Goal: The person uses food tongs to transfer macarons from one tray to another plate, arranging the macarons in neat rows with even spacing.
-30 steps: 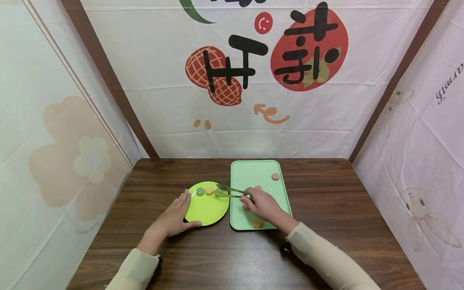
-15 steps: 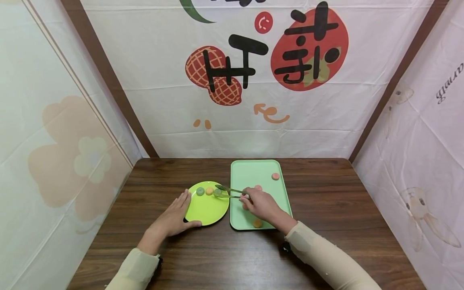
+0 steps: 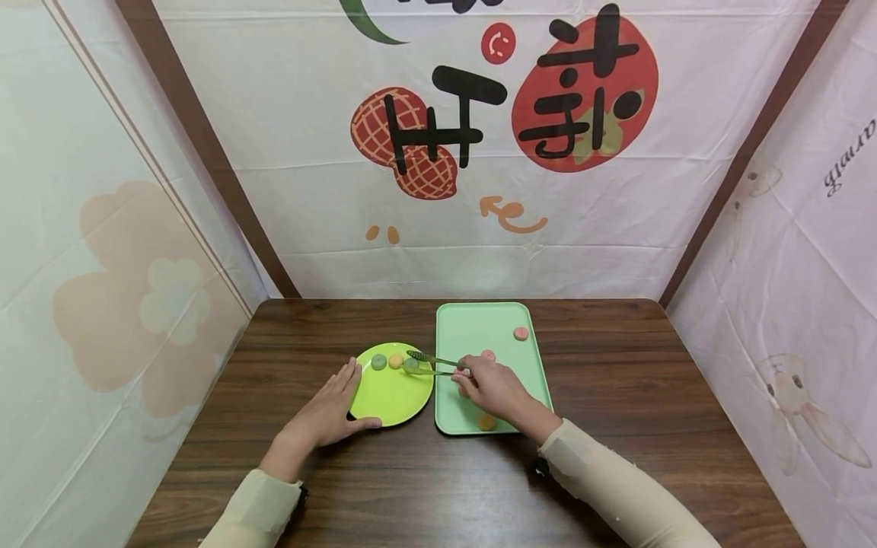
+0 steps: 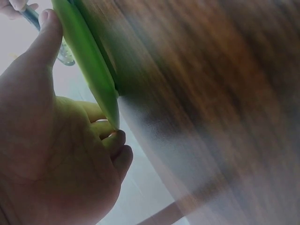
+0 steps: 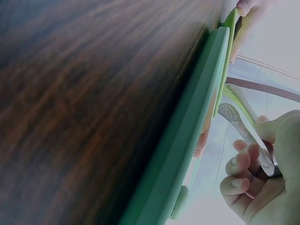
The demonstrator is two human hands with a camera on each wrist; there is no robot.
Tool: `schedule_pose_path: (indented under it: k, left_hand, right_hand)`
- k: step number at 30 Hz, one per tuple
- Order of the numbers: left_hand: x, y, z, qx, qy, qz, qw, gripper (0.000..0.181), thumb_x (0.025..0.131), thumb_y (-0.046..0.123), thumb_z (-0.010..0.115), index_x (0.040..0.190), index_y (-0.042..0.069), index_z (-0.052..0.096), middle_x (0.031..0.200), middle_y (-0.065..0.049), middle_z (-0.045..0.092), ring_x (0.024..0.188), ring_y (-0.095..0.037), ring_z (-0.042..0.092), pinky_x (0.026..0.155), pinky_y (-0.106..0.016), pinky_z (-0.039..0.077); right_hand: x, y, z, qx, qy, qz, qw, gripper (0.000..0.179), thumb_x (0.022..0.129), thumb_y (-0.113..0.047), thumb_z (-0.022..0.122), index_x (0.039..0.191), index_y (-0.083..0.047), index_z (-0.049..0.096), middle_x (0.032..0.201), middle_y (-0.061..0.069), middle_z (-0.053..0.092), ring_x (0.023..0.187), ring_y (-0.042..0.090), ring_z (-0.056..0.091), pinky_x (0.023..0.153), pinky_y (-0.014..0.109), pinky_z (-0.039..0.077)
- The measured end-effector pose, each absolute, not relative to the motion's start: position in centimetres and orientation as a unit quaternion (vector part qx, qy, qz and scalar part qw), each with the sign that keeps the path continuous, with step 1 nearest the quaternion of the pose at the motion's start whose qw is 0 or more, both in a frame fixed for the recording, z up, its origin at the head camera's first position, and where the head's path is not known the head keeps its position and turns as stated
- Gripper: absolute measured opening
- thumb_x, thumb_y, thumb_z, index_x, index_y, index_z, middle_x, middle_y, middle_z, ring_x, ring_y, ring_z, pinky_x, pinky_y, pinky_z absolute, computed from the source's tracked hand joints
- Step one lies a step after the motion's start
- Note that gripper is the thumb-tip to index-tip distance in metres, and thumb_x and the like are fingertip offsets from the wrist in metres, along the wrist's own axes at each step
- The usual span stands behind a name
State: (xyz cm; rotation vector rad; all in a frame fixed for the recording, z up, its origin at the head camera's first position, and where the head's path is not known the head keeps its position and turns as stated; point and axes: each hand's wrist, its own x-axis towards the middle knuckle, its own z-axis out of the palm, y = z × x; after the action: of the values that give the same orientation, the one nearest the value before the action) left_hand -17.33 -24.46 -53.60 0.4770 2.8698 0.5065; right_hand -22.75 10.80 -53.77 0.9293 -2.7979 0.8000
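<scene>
My left hand (image 3: 327, 407) lies along the left rim of a lime-green plate (image 3: 390, 399), fingers straight, with the thumb at its near edge. A row on the plate's far side holds a green macaron (image 3: 378, 362), a yellow macaron (image 3: 396, 361) and another green macaron (image 3: 411, 364). My right hand (image 3: 496, 388) grips a pair of tongs (image 5: 248, 126) over the mint-green tray (image 3: 473, 323). Their perforated tips point left, spread apart, one on either side of the right-hand green macaron in the head view.
On the tray are a pink macaron (image 3: 521, 333) at far right, another pink macaron (image 3: 488, 355) partly behind my right hand, and an orange macaron (image 3: 487, 422) near the front edge. Tray and plate sit side by side on the brown wooden table (image 3: 411, 495). A printed cloth wall (image 3: 329, 266) rises behind.
My right hand and the tongs have shifted very slightly left, and the hand now covers a pink macaron that showed beside it. The left hand and the plate stay as they were.
</scene>
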Motion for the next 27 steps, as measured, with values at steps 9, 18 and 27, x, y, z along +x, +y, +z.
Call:
schedule_pose_path:
  k: [9, 18, 27]
  left_hand:
    - [-17.32, -24.38, -53.6, 0.16, 0.968, 0.171, 0.095, 0.121, 0.095, 0.069, 0.07, 0.167, -0.011, 0.015, 0.176, -0.03, 0.01, 0.163, -0.045, 0.016, 0.131, -0.06, 0.02]
    - [-17.32, -24.35, -53.54, 0.159, 0.967, 0.174, 0.095, 0.12, 0.095, 0.068, 0.071, 0.167, -0.011, 0.015, 0.176, -0.031, 0.01, 0.163, -0.046, 0.016, 0.131, -0.061, 0.02]
    - [-17.37, -24.38, -53.61, 0.159, 0.968, 0.17, 0.095, 0.12, 0.095, 0.068, 0.071, 0.167, -0.01, 0.015, 0.176, -0.03, 0.01, 0.163, -0.045, 0.016, 0.131, -0.061, 0.021]
  right_hand:
    - [-22.68, 10.9, -53.69, 0.302, -0.916, 0.263, 0.039, 0.02, 0.109, -0.032, 0.067, 0.117, -0.014, 0.073, 0.103, 0.0, 0.076, 0.07, 0.009, 0.067, 0.062, 0.033, 0.057]
    - [-22.61, 10.92, -53.75, 0.301, -0.916, 0.26, 0.048, 0.021, 0.109, -0.033, 0.068, 0.116, -0.014, 0.073, 0.101, 0.0, 0.077, 0.068, 0.01, 0.066, 0.06, 0.034, 0.057]
    - [-22.57, 10.97, -53.79, 0.299, -0.916, 0.262, 0.049, 0.021, 0.108, -0.032, 0.068, 0.117, -0.013, 0.073, 0.101, 0.002, 0.077, 0.068, 0.011, 0.067, 0.061, 0.035, 0.057]
